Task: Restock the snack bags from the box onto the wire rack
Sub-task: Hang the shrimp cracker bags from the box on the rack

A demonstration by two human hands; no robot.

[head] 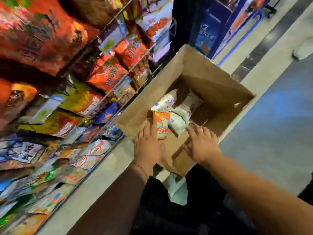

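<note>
An open cardboard box (211, 82) stands on the floor beside the wire rack (118, 92). Inside lie several pale snack bags (179, 117) and one orange-and-cream bag (160, 124) standing near the box's near wall. My left hand (149, 146) reaches over the near edge, fingers straight, touching the orange-and-cream bag. My right hand (201, 146) hovers over the box's near right part with fingers spread, holding nothing. The rack on the left is packed with red, orange, yellow and blue snack bags (108, 72), blurred by motion.
A blue display stand (208, 31) rises behind the box. Pale floor tiles with a dark strip (264, 46) run to the right. My dark trousers (177, 209) fill the bottom of the view. A white shoe-like shape (303, 50) sits at far right.
</note>
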